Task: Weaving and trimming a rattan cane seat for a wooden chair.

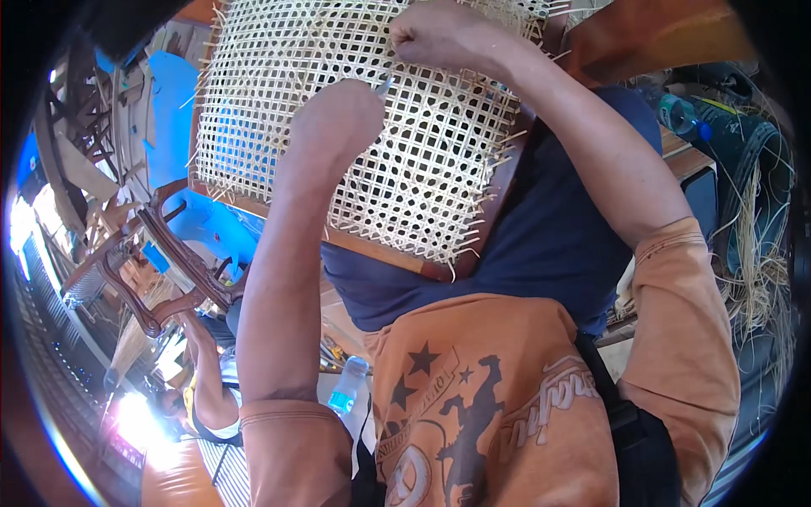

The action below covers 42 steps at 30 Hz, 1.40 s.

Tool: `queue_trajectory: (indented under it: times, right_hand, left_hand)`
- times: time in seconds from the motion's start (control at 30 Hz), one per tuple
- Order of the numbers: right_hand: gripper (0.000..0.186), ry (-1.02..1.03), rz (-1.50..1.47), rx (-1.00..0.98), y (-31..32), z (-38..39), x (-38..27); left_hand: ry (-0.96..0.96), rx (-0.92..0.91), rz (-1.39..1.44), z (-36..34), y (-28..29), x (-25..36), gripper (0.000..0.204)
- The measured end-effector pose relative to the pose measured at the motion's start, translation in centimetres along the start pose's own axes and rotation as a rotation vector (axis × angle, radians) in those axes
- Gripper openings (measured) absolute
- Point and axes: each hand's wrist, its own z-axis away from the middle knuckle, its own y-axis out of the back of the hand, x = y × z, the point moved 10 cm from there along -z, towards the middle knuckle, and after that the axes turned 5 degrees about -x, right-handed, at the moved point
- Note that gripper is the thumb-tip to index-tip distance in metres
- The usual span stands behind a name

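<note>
A woven cane panel [422,160] in an open lattice is stretched over a brown wooden frame [380,251] that lies across my lap. Cut cane ends stick out along its edges. Over the middle of the weave, my left hand [338,118] is closed around a thin, pale pointed tool [384,86]; only a short tip shows beyond the fingers. Farther up and to the right, my right hand [443,35] is curled closed just above the cane. Whatever it pinches, if anything, is hidden by the fingers.
Left of me, a person's arm [211,380] is beside a carved wooden chair frame [160,262]. Blue sheeting [173,110] stands behind. A plastic bottle [348,384] is near my left elbow, another bottle [680,117] at right. Loose cane strands [752,279] hang at right.
</note>
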Motion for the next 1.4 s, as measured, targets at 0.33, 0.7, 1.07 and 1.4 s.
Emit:
queue_trajectory:
  times: [0.33,0.7,1.07,1.4]
  right_hand:
    - [0.02,0.064,0.278,0.339,1.6,2.2,-2.5]
    - [0.021,-0.012,0.266,0.068,-3.4,-1.1,1.2]
    - [0.024,-0.014,0.545,0.383,4.2,4.6,-0.1]
    - [0.028,-0.093,0.616,0.463,5.0,7.0,-5.4]
  left_hand:
    - [0.284,-0.177,0.185,-2.0,-0.8,0.7,0.04]
    - [0.462,-0.375,0.204,-2.2,-1.2,0.7,0.036]
    - [0.308,-0.141,0.031,4.4,0.4,-5.3,0.039]
    - [0.35,-0.083,0.35,2.0,2.0,-0.8,0.048]
